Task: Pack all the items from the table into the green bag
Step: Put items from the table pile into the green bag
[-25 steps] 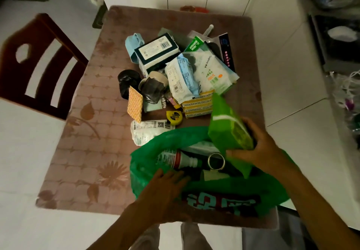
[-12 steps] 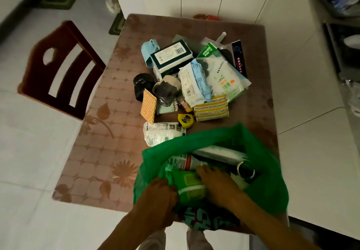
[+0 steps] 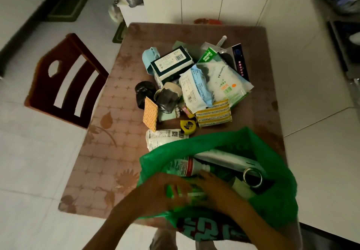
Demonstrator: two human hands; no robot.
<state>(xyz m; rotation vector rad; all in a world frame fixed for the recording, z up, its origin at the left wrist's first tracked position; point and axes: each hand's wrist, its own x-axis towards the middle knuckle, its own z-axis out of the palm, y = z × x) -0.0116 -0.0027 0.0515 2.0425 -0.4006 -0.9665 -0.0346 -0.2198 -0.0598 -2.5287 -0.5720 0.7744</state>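
Observation:
The green bag lies open at the table's near edge. Both hands are inside its mouth on a green packet, which is blurred. My left hand holds the packet's left end and my right hand rests on its right side. Deeper in the bag lie a bottle with a red and white label, a long white box and a metal ring. A pile of items stays on the table beyond the bag: a yellow tape measure, a white tube, a yellow striped pack.
The brown patterned table also carries a dark box, white wipes packs, a black roll and an orange sponge. A wooden chair stands to the left. White cabinets line the back.
The green packet, held above the bag's right rim a second ago, is now down inside the bag. Both hands have followed it in and shifted slightly left.

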